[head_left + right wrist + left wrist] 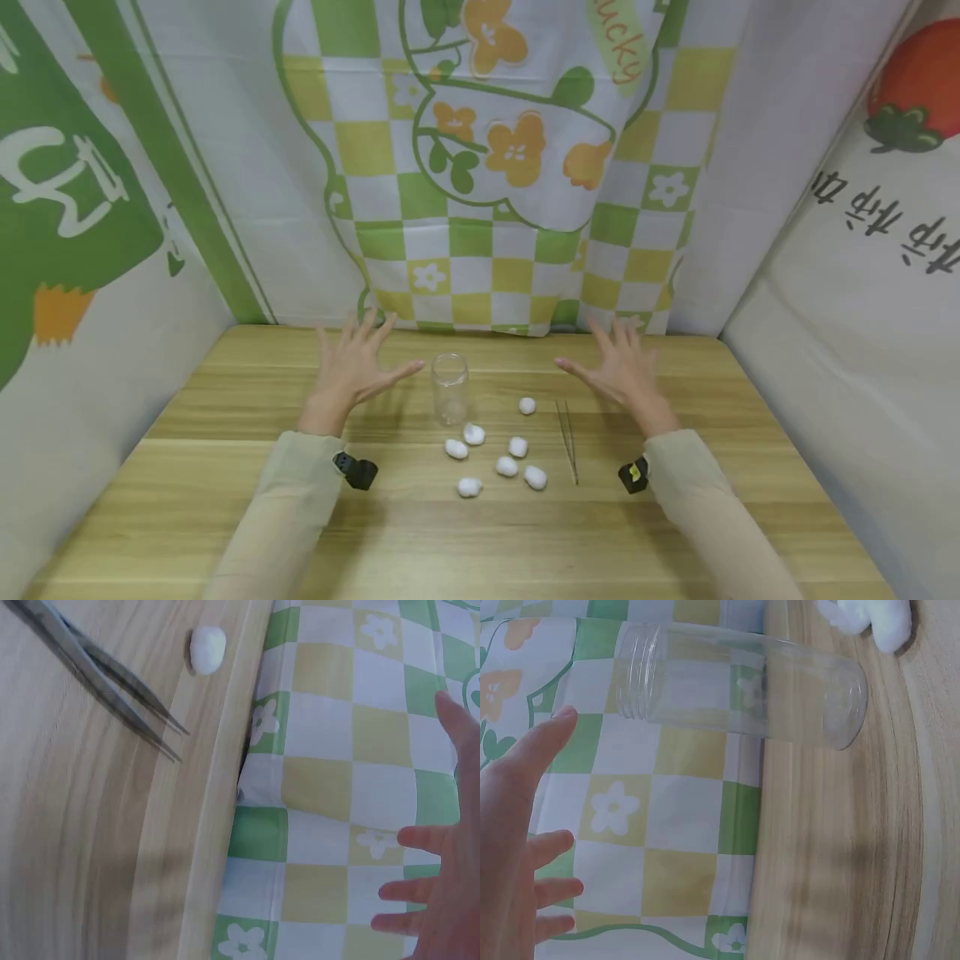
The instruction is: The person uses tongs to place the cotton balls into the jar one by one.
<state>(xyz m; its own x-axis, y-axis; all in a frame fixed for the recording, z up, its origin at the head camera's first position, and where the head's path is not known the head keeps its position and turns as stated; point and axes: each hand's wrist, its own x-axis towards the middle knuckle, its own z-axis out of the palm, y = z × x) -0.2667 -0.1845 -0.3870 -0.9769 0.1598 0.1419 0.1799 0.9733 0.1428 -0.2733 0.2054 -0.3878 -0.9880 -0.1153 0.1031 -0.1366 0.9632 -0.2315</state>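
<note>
My left hand is spread with straight fingers, its thumb pointing toward a clear, lidless jar that stands upright on the table. Nothing is in its grasp. On the other side my right hand also has its fingers fanned out and holds nothing. Nearest to it lie metal tweezers, their tips pointing toward the back. Between the hands are several white cotton balls, one set apart behind the rest and another closest to the front. In the left wrist view the jar looks see-through, with a threaded mouth.
The wooden table ends at the back against a checkered, flower-printed cloth. Printed fabric walls rise at the left and right. Each wrist carries a small black camera, the left one and the right one.
</note>
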